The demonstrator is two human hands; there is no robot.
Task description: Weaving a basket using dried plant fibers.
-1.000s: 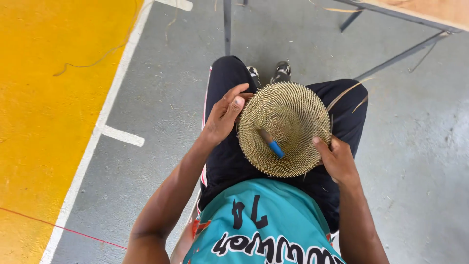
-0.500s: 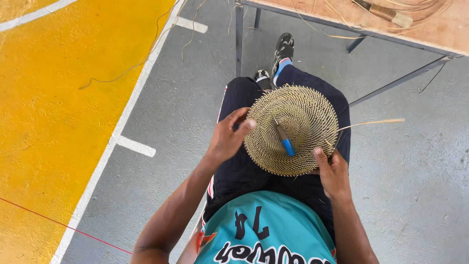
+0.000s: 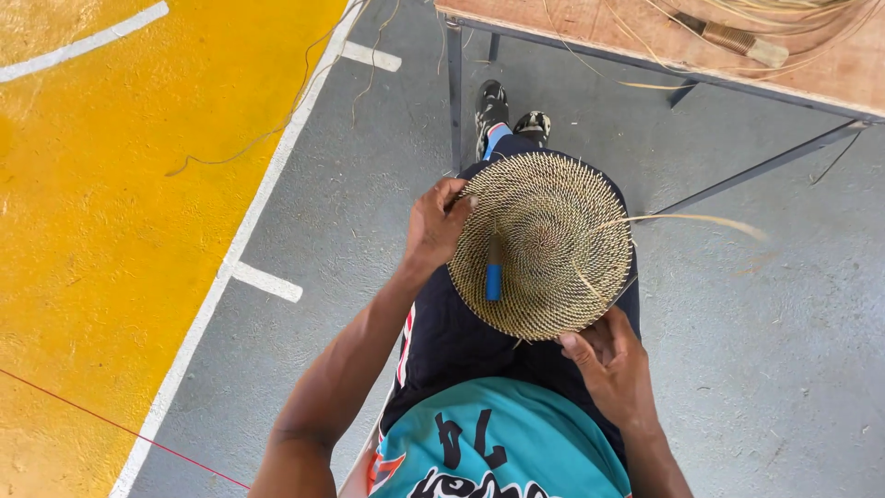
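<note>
Woven disc (image 3: 544, 244) on my lap, coil mostly built, rim unfinished. My left hand (image 3: 431, 226) grips its left edge; right hand (image 3: 613, 364) pinches the near rim. Blue-handled tool (image 3: 494, 269) stuck in it, loose strand (image 3: 687, 219) trailing right.

Left hand (image 3: 431, 226) curls in a pinching grip, forearm stretched forward; right hand (image 3: 616, 369) pinches nearer the torso, wrist bent.

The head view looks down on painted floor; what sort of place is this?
Probably a sports hall used as a weaving workshop: grey floor with yellow court paint, white lines, and a wooden table strewn with fibres.
</note>
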